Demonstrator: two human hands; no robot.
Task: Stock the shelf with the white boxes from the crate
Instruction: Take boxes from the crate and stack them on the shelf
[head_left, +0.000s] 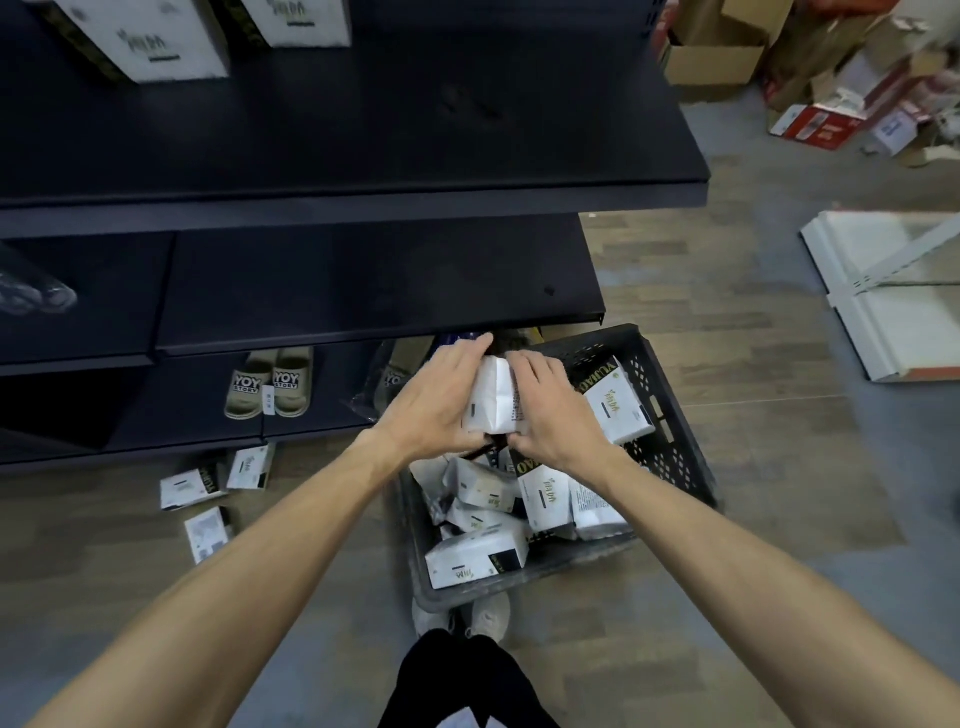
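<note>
Risks first, big to small. The dark metal shelf unit (363, 130) overhangs in tiers: its middle tier lip juts out directly above the lift path, so a straight pull up likely clips the edge and knocks the load loose. Top tier has only two tall white cartons (156, 41) at the back, plenty of free deck in front (so space is not the issue, clearance is).

The dark perforated plastic crate (670, 447) sits on the wood-look floor (727, 312) with its far end tucked under the lowest tier. Contents are a loose jumble of white boxes with black-and-gold print (478, 556), lying at all angles; pulling one out could shift or tip its neighbours. Three more of the same boxes (192, 486) already lie on the floor left of the crate, beside the shelf base; step hazard, plus easy to miss when restocking.

The small white box being lifted (496, 400) is above the crate's far half, pinched between both palms: left hand (436, 400) pressed on its left face, right hand (550, 410) on its right, fingers wrapped over top. Both hands grasp the same box. Side squeeze only, nothing seen supporting it underneath, so it may slip or crumple.
</note>
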